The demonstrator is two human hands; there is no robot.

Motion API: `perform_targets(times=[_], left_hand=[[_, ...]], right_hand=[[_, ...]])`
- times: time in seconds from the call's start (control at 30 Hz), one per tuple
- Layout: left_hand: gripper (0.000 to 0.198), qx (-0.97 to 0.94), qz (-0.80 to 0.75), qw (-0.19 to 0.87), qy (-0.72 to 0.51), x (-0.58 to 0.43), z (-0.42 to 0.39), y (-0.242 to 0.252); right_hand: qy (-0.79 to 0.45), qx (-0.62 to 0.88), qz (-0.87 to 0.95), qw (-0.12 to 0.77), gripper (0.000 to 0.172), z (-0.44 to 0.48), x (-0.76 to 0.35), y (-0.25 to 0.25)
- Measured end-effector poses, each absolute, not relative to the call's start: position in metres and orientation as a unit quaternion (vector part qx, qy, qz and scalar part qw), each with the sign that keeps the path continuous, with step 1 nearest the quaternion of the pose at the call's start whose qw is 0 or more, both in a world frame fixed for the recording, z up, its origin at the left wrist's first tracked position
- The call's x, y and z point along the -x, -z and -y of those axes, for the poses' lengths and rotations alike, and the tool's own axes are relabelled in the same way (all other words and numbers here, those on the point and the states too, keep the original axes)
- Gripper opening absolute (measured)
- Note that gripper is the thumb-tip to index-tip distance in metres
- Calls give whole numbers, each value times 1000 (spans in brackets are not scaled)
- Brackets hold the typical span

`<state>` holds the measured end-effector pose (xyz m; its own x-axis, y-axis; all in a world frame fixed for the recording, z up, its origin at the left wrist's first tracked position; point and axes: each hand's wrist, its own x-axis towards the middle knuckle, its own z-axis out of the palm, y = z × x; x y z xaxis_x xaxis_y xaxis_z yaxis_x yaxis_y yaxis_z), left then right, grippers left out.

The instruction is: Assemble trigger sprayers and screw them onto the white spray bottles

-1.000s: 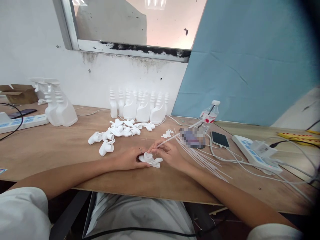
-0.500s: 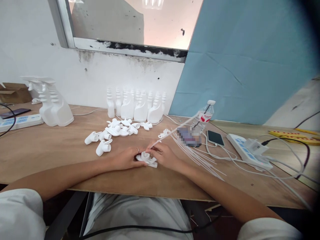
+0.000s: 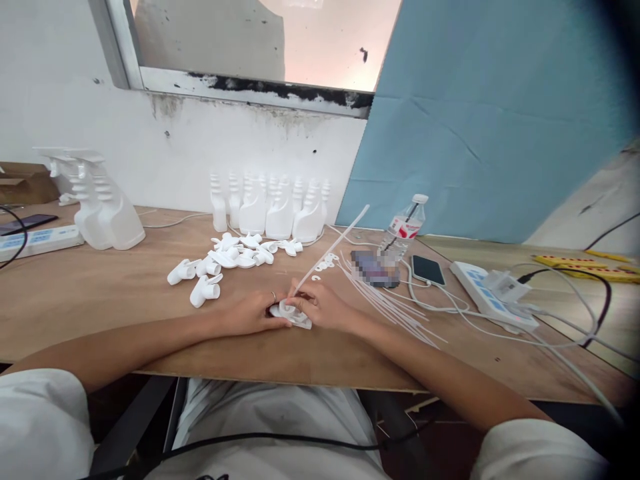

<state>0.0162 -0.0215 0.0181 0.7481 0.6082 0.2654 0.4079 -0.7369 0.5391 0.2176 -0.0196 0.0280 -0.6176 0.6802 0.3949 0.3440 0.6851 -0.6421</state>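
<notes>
My left hand [image 3: 253, 313] lies on the wooden table [image 3: 90, 293] with its fingers closed on a white spray trigger head [image 3: 291, 315]. Against that head from the right, my right hand [image 3: 323, 307] pinches the lower end of a thin white dip tube [image 3: 333, 249]. The tube slants up and to the right, and its lower end meets the opening of the trigger head. A pile of loose white trigger heads [image 3: 227, 261] sits just beyond my left hand. A bundle of loose dip tubes [image 3: 387, 300] lies to the right of my right hand.
White spray bottles [image 3: 270, 207] stand in a row against the wall, and two more [image 3: 103, 203] at the left. A water bottle [image 3: 404, 230], a phone [image 3: 428, 270], power strips [image 3: 493, 297] and tangled cables [image 3: 560, 327] fill the right side. A blue panel [image 3: 490, 120] leans behind.
The dip tube in my right hand has tilted more upright, its free end rising. Both hands stay together on the trigger head; the view has shifted slightly.
</notes>
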Motion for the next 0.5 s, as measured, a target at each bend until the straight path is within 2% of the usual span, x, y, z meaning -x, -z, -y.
perform_targets(times=[0.27,0.5], left_hand=[[31,-899,-327,204,-207,-19,24,-22],[33,-905,-323,199,-193,-18,24,-23]], right_hand=[[-204,286,873,338,36,13,-219,-12],[-194,261,894,308,37,12,-225,-12]])
